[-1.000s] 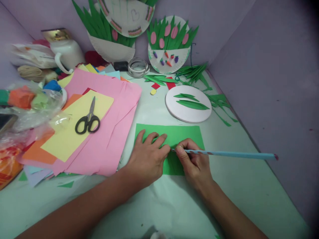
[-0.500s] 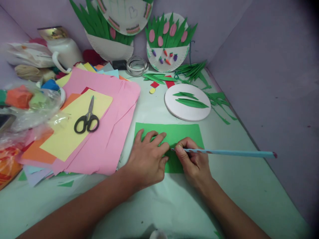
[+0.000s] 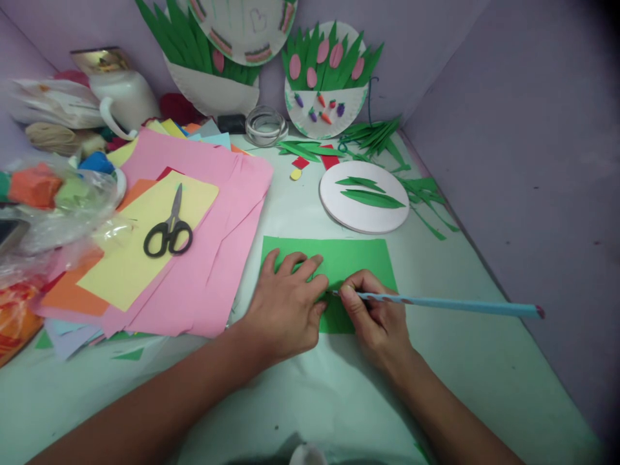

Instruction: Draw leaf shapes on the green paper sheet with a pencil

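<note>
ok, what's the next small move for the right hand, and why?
I'd probably have the right hand make a short, light stroke with the pencil, steering away from the left hand. The pencil is gripped near its tip, which points at the green sheet close beside the left hand, and that hand lies spread on the sheet, seemingly steadying it.

My feed comes from the head camera, above and behind the left hand (image 3: 290,307) and right hand (image 3: 378,313), fairly near; I look forward and down across the table (image 3: 271,400) to the back wall (image 3: 411,39), with the right wall (image 3: 523,142) alongside
</note>
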The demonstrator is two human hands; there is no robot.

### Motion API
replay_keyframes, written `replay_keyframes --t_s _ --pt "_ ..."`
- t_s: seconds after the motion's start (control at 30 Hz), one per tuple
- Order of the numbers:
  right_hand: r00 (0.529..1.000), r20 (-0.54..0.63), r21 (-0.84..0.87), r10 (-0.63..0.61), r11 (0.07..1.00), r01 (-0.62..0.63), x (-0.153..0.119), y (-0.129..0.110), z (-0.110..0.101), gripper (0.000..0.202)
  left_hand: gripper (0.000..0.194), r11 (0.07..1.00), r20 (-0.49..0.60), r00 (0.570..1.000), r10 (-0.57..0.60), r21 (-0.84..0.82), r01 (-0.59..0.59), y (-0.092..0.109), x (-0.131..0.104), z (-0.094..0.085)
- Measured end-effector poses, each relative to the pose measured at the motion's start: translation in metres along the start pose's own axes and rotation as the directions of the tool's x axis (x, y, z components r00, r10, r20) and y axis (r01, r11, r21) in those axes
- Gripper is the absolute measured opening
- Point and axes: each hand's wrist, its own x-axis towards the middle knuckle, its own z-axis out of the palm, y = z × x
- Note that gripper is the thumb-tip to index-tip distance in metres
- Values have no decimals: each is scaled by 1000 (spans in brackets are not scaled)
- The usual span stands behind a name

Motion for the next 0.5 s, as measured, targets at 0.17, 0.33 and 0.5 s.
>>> replay_keyframes --t_s 0.17,0.33,0.5 --pt "1000 2 18 17 1000 -17 -4 -1 -1 22 21 1000 31 1000 -2 -16 3 -1 -1 -1" --pt "999 8 44 32 999 -32 -11 -1 -1 22 28 999 55 998 -1 -35 3 -2 -3 -3" --pt "999 15 42 40 998 -40 -15 -3 -1 22 30 999 75 997 1 -35 1 -3 -2 -3"
